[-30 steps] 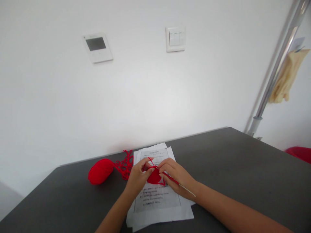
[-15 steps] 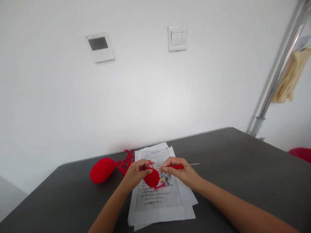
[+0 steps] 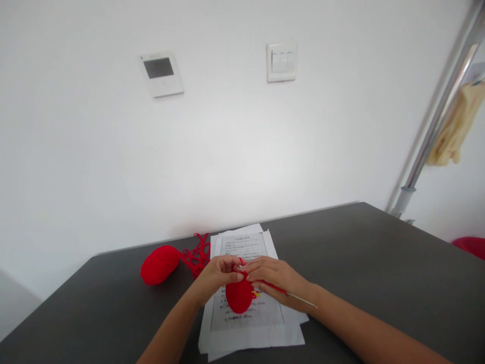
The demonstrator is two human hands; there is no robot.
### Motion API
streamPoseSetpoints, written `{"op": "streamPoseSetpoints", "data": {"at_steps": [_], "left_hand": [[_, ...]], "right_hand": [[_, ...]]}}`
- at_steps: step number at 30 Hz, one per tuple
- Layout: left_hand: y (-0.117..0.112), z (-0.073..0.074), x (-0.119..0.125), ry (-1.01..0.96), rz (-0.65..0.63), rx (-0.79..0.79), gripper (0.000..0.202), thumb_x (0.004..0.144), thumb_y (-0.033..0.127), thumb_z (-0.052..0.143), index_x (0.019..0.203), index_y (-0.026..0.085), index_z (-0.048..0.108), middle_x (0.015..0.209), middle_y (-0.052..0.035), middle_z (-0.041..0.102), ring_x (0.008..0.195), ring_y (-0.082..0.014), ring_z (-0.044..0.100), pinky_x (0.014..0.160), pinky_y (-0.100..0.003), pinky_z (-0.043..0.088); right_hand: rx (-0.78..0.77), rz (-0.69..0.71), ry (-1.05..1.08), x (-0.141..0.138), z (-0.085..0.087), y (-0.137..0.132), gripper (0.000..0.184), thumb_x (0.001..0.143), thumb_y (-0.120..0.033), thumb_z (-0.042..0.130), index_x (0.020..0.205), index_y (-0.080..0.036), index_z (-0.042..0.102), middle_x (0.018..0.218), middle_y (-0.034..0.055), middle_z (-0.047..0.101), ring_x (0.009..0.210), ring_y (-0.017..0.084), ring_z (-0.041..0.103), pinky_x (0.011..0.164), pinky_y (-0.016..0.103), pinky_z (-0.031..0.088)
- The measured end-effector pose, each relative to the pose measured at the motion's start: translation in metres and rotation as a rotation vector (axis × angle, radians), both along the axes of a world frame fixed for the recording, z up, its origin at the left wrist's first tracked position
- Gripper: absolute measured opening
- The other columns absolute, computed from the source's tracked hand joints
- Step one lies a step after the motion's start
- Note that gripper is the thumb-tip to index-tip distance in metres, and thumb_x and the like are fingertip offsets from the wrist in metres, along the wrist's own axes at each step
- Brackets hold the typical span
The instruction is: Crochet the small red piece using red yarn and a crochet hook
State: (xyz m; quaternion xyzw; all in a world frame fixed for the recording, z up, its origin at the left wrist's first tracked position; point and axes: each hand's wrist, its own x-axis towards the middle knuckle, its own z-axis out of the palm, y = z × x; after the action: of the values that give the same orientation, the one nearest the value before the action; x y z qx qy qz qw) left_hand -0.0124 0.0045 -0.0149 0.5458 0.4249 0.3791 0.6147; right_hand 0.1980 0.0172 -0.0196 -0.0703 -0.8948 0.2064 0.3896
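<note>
My left hand (image 3: 219, 275) pinches the top edge of a round red crochet piece (image 3: 240, 297), which hangs over the printed sheets. In my right hand (image 3: 278, 278) is a crochet hook (image 3: 301, 299) with a red grip; its bare metal end points out to the lower right. The working tip is at the piece's top edge, mostly hidden by my fingers. A strand of red yarn rises between both hands. On the right side of the piece sits a small yellow marker (image 3: 256, 293). A ball of red yarn (image 3: 159, 265) lies on the table to the left.
Loose red yarn (image 3: 197, 255) spreads between the ball and the papers. Printed sheets (image 3: 257, 336) lie stacked on the dark table (image 3: 359, 273). Behind it stands a white wall with a panel (image 3: 162, 75) and a light switch (image 3: 281, 61). A metal pole (image 3: 428, 136) is at right.
My right hand has come closer to my left, its fingers now at the piece's edge. The hook's rear end has tilted downward, and the crochet piece hangs lower and more upright.
</note>
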Motion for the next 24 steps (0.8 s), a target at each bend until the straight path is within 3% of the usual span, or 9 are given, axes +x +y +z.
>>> {"op": "streamPoseSetpoints", "data": {"at_steps": [7, 13, 18, 20, 22, 24], "left_hand": [[0.000, 0.001, 0.007, -0.004, 0.028, 0.062, 0.024, 0.066, 0.029, 0.071, 0.086, 0.015, 0.069, 0.082, -0.0051, 0.068, 0.080, -0.0186, 0.061, 0.077, -0.031, 0.043], [-0.001, -0.008, 0.018, -0.087, 0.056, 0.106, 0.053, 0.065, 0.024, 0.072, 0.115, 0.017, 0.056, 0.080, -0.0023, 0.064, 0.075, -0.0159, 0.058, 0.073, -0.030, 0.042], [-0.005, -0.011, 0.025, 0.087, 0.211, 0.267, 0.053, 0.067, 0.020, 0.066, 0.119, 0.016, 0.054, 0.068, 0.0023, 0.054, 0.067, -0.0139, 0.052, 0.068, -0.028, 0.041], [-0.009, -0.010, 0.030, 0.218, 0.293, 0.348, 0.048, 0.067, 0.015, 0.062, 0.115, 0.018, 0.058, 0.067, 0.0024, 0.054, 0.068, -0.0141, 0.051, 0.070, -0.028, 0.040], [-0.011, -0.009, 0.035, 0.257, 0.351, 0.371, 0.046, 0.067, 0.013, 0.060, 0.112, 0.019, 0.060, 0.067, 0.0026, 0.054, 0.068, -0.0139, 0.050, 0.071, -0.028, 0.039], [-0.011, -0.009, 0.039, 0.167, 0.369, 0.310, 0.048, 0.065, 0.014, 0.062, 0.113, 0.018, 0.059, 0.065, 0.0029, 0.054, 0.065, -0.0136, 0.050, 0.068, -0.027, 0.039]], "right_hand": [[-0.213, -0.106, 0.172, -0.002, -0.006, 0.000, 0.014, 0.088, -0.019, 0.051, 0.096, -0.020, 0.062, 0.099, 0.0070, 0.066, 0.096, 0.017, 0.061, 0.086, 0.030, 0.049], [-0.327, -0.185, 0.249, -0.005, -0.010, 0.001, 0.009, 0.085, -0.022, 0.055, 0.088, -0.021, 0.064, 0.090, 0.0051, 0.066, 0.086, 0.017, 0.063, 0.079, 0.029, 0.049], [-0.420, -0.284, 0.194, -0.008, -0.010, -0.002, 0.012, 0.087, -0.024, 0.049, 0.080, -0.019, 0.057, 0.088, 0.0046, 0.062, 0.082, 0.017, 0.060, 0.074, 0.027, 0.047], [-0.474, -0.332, 0.130, -0.011, -0.014, -0.004, 0.015, 0.091, -0.025, 0.042, 0.080, -0.019, 0.051, 0.082, 0.0029, 0.060, 0.072, 0.015, 0.058, 0.065, 0.025, 0.047], [-0.415, -0.364, 0.103, -0.014, -0.021, -0.005, 0.012, 0.091, -0.023, 0.039, 0.083, -0.020, 0.048, 0.082, 0.0028, 0.058, 0.073, 0.015, 0.056, 0.067, 0.026, 0.046], [-0.287, -0.354, 0.124, -0.016, -0.027, -0.005, 0.009, 0.090, -0.020, 0.039, 0.085, -0.020, 0.047, 0.091, 0.0051, 0.056, 0.083, 0.017, 0.055, 0.075, 0.029, 0.046]]}}
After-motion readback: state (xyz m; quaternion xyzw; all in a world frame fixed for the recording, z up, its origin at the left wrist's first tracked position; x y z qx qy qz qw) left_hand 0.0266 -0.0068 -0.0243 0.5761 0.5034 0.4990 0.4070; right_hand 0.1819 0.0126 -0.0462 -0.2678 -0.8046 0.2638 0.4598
